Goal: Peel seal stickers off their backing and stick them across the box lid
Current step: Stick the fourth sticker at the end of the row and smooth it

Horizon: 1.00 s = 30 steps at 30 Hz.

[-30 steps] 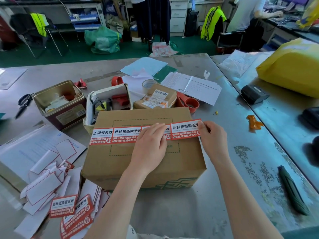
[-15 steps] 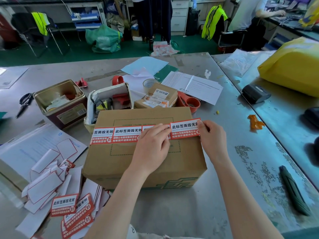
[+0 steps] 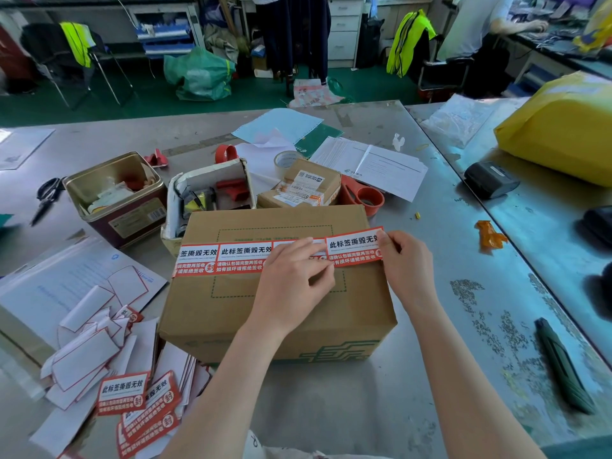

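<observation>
Surface (image 3: 430, 376): grey metal, scuffed, carrying all items below.

Box (image 3: 278, 313): brown cardboard with green print, directly under both hands, lid closed.

Heap of peeled backing papers (image 3: 86, 352): white with red outlines, left of the left forearm, beside the box's near-left corner.

Tin (image 3: 116, 200): open, gold-rimmed, beyond and left of the left hand, holding scraps.

Seal stickers (image 3: 228, 258): red and white, laid end to end in a strip across the box lid from its left edge to its right edge.

Left hand (image 3: 291, 286): palm down on the lid, fingers nearly straight, fingertips pressing the third sticker in the strip.

Right hand (image 3: 409, 265): at the lid's right edge, thumb and forefinger pinching the right end of the last sticker (image 3: 352, 246), which overhangs the edge slightly.

Unused stickers (image 3: 142, 409): small stack on backing, near and left of the left forearm.

Scissors (image 3: 46, 197): black, far left of both hands.
</observation>
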Available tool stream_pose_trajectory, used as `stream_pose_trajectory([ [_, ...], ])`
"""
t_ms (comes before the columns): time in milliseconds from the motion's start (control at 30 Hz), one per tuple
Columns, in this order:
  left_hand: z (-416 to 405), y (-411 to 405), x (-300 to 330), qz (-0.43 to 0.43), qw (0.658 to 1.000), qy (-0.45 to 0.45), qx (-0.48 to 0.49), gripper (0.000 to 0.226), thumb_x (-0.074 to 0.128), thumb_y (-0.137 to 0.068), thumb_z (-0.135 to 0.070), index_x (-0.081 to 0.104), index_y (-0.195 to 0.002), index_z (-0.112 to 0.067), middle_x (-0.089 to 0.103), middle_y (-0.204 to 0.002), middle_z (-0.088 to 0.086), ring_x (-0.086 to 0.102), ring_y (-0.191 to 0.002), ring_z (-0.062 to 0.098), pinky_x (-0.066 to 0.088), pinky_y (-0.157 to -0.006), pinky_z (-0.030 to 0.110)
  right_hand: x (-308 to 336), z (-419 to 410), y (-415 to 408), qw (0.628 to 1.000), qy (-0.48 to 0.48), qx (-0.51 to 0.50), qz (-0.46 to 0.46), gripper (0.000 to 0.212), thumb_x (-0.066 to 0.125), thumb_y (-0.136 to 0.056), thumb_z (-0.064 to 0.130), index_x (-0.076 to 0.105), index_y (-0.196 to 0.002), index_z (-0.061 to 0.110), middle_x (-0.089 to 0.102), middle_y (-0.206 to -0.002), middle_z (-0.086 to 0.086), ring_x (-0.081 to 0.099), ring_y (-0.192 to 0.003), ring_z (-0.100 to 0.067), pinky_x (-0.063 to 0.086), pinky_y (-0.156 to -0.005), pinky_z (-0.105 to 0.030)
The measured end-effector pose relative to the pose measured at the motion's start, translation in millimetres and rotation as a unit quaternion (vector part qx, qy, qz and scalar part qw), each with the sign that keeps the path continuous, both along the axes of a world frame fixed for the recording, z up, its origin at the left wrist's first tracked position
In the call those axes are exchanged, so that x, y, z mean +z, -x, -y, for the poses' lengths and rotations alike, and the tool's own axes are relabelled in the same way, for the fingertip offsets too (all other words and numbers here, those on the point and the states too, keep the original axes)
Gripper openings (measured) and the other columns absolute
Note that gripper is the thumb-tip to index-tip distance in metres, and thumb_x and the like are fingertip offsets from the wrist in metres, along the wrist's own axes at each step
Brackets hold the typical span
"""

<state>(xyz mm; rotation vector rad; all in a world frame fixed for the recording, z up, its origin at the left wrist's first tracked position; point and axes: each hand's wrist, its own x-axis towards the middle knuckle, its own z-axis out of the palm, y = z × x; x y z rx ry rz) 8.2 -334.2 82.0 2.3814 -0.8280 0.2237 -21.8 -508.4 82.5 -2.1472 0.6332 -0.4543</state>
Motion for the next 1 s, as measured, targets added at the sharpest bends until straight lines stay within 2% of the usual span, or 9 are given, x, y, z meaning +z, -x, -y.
stream_pose_trajectory([
  [100, 0.5, 0.1, -0.5, 0.007, 1.0, -0.008, -0.002, 0.023, 0.055, -0.084, -0.027, 0.075, -0.089, -0.018, 0.071, -0.108, -0.003, 0.058, -0.115, 0.015, 0.031, -0.101, 0.029, 2.4, -0.9, 0.6, 1.0, -0.002, 0.002, -0.01, 0.029, 0.043, -0.097, 0.025, 0.057, -0.076, 0.011, 0.057, -0.074, 0.002, 0.045, -0.061, -0.002, 0.033, -0.049, -0.012],
  [233, 1.3, -0.5, -1.4, 0.01, 0.999, -0.032, -0.01, 0.029, 0.052, -0.086, -0.033, 0.071, -0.102, -0.02, 0.069, -0.114, -0.006, 0.053, -0.12, 0.011, 0.026, -0.106, 0.03, 3.0, -0.9, 0.1, 1.0, -0.001, 0.003, -0.007, 0.027, 0.044, -0.097, 0.024, 0.057, -0.077, 0.011, 0.056, -0.073, 0.002, 0.044, -0.06, -0.001, 0.036, -0.052, -0.003],
  [333, 2.1, -0.8, -1.9, 0.008, 0.999, -0.044, -0.015, 0.036, 0.048, -0.087, -0.037, 0.066, -0.113, -0.02, 0.064, -0.122, -0.006, 0.048, -0.126, 0.01, 0.021, -0.109, 0.031, 1.8, -0.4, -0.4, 1.0, 0.0, 0.003, -0.014, 0.028, 0.044, -0.097, 0.024, 0.057, -0.077, 0.01, 0.055, -0.07, 0.005, 0.044, -0.06, -0.002, 0.036, -0.05, -0.01],
  [467, 3.0, -1.6, -3.0, -0.008, 0.998, -0.062, -0.018, 0.05, 0.034, -0.087, -0.047, 0.058, -0.123, -0.021, 0.056, -0.133, -0.008, 0.038, -0.133, 0.007, 0.015, -0.113, 0.029, -0.9, 0.5, -1.3, 1.0, 0.007, 0.003, -0.014, 0.032, 0.043, -0.097, 0.025, 0.057, -0.073, 0.008, 0.052, -0.064, 0.009, 0.043, -0.059, -0.004, 0.031, -0.052, -0.018],
  [600, 4.5, -3.9, -2.9, -0.034, 0.993, -0.106, -0.028, 0.057, 0.03, -0.089, -0.052, 0.041, -0.137, -0.024, 0.039, -0.147, -0.01, 0.022, -0.14, 0.004, 0.01, -0.117, 0.032, -1.4, 0.5, -1.6, 1.0, 0.004, 0.004, -0.008, 0.032, 0.044, -0.097, 0.024, 0.061, -0.079, 0.004, 0.057, -0.071, 0.002, 0.047, -0.063, -0.011, 0.033, -0.054, -0.019],
  [700, 5.2, -5.1, -3.4, -0.036, 0.99, -0.129, -0.033, 0.058, 0.028, -0.092, -0.054, 0.033, -0.141, -0.025, 0.03, -0.151, -0.011, 0.016, -0.142, 0.004, 0.007, -0.118, 0.034, -0.7, 0.3, -1.6, 1.0, 0.003, 0.006, -0.008, 0.03, 0.044, -0.097, 0.025, 0.06, -0.078, 0.008, 0.055, -0.069, 0.005, 0.046, -0.061, -0.006, 0.032, -0.053, -0.017],
  [833, 5.4, -5.2, -4.1, -0.032, 0.992, -0.115, -0.03, 0.059, 0.024, -0.09, -0.055, 0.04, -0.138, -0.025, 0.034, -0.149, -0.011, 0.019, -0.141, 0.003, 0.008, -0.118, 0.033, -1.0, 0.6, -1.7, 1.0, 0.008, 0.008, -0.012, 0.03, 0.043, -0.097, 0.025, 0.058, -0.076, 0.01, 0.052, -0.065, 0.01, 0.045, -0.06, -0.004, 0.033, -0.05, -0.012],
  [933, 4.4, -3.6, -3.5, -0.029, 0.997, -0.071, -0.021, 0.058, 0.025, -0.088, -0.055, 0.055, -0.127, -0.025, 0.048, -0.14, -0.011, 0.028, -0.137, 0.003, 0.009, -0.115, 0.03, -1.4, 0.9, -1.6, 1.0, 0.008, 0.008, -0.012, 0.032, 0.043, -0.097, 0.025, 0.058, -0.075, 0.008, 0.053, -0.064, 0.009, 0.044, -0.059, -0.003, 0.035, -0.051, -0.01],
  [1000, 3.3, -2.3, -3.3, -0.021, 0.998, -0.05, -0.016, 0.055, 0.026, -0.087, -0.051, 0.064, -0.116, -0.024, 0.057, -0.131, -0.01, 0.036, -0.134, 0.005, 0.012, -0.114, 0.032, -1.7, 0.9, -1.7, 1.0, 0.005, 0.008, -0.012, 0.033, 0.043, -0.097, 0.026, 0.06, -0.076, 0.006, 0.055, -0.067, 0.006, 0.045, -0.059, -0.003, 0.032, -0.05, -0.013],
])
